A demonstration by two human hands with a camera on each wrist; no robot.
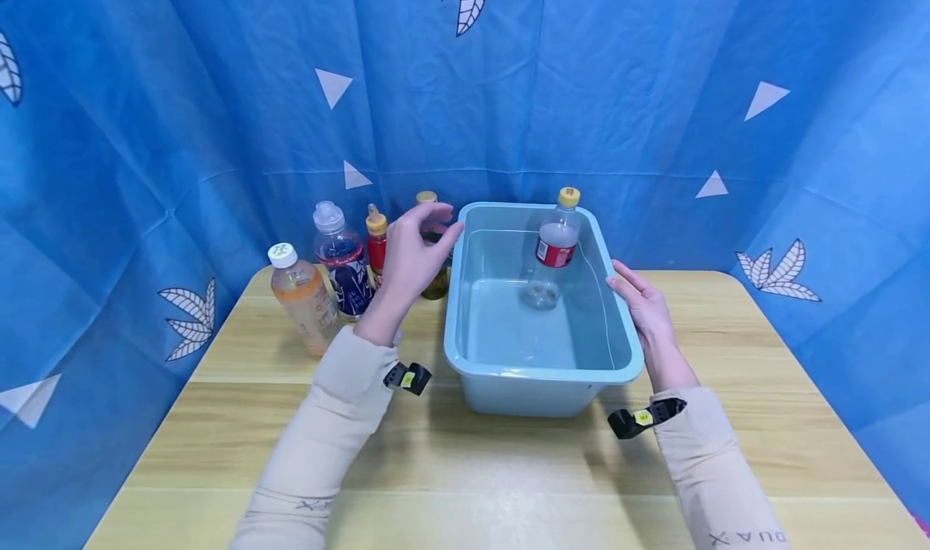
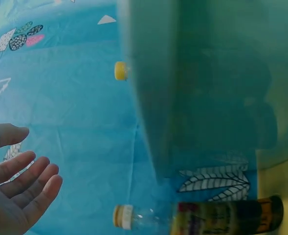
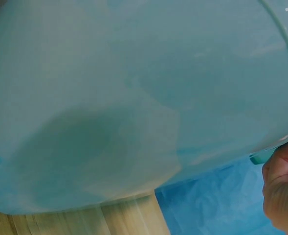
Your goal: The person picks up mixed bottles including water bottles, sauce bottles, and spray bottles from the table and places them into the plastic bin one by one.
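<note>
Head view: the basin (image 1: 541,375), far on the table (image 1: 501,477), bottle (image 1: 556,255) inside, was gripped at right by the right hand (image 1: 645,304), apparently for steadiness. The left hand (image 1: 410,258) was held empty, fingers parted.

Left grip (image 1: 412,254) relaxed, right grip (image 1: 647,311) curled

A person in long pale beige sleeves, with a small black device at each wrist.
The left sleeve (image 1: 298,461) and right sleeve (image 1: 715,465) are plain, soft-looking cloth, lightly creased, each printed with dark grey lettering on the forearm that includes an X. At the cuffs sit a left wristband (image 1: 408,378) and a right wristband (image 1: 647,417), both black and chunky, each carrying a small yellow-green label. The left hand (image 1: 414,251) and right hand (image 1: 643,304) are bare.
</note>
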